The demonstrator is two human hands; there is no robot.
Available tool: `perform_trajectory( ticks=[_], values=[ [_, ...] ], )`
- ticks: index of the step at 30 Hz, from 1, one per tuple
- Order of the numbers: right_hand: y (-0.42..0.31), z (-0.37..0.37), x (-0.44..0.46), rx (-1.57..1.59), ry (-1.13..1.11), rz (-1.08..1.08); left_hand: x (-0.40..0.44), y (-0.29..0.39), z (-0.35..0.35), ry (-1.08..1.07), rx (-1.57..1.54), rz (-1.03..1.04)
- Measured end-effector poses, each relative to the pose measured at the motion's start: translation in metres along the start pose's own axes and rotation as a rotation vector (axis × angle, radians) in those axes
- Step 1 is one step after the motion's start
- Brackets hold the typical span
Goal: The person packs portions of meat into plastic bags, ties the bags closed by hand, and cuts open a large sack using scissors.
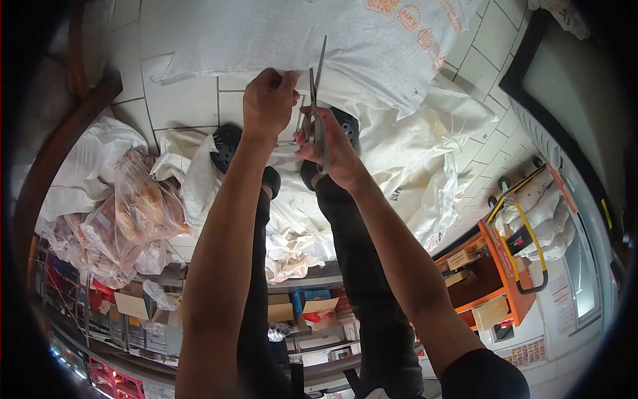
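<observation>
A large white woven sack [266, 40] with orange printing lies across the floor at the top of the view. My left hand [267, 100] is closed at the sack's near edge, its fingers pinched on that edge. Just to the right, my right hand [332, 143] is wrapped round the handles of a pair of scissors [319, 100]. The scissor blades are slightly apart and point away from me, over the sack's edge. Fingers partly hide the scissor handles.
White sacks [458, 120] lie crumpled on the tiled floor around my black shoes [227, 143]. Clear bags [143, 206] of brownish items sit on the left. An orange shelf unit [512, 286] and a yellow-handled trolley [531, 226] stand at right.
</observation>
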State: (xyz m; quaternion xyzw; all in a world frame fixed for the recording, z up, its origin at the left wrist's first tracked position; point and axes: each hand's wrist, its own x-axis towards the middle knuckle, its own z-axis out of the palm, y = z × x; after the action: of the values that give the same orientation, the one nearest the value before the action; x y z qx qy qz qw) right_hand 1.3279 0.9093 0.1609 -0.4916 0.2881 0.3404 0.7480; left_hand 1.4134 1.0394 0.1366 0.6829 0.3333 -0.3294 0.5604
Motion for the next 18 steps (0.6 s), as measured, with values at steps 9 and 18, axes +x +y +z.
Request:
perform_trajectory(
  ticks=[9,18],
  values=[
    [0.029,-0.002,-0.004,0.146,0.039,0.029,-0.006,0.006,-0.009,-0.029,0.074,-0.048],
    [0.033,-0.001,-0.019,0.020,-0.010,-0.146,0.006,0.009,-0.007,0.194,0.729,1.068]
  ],
)
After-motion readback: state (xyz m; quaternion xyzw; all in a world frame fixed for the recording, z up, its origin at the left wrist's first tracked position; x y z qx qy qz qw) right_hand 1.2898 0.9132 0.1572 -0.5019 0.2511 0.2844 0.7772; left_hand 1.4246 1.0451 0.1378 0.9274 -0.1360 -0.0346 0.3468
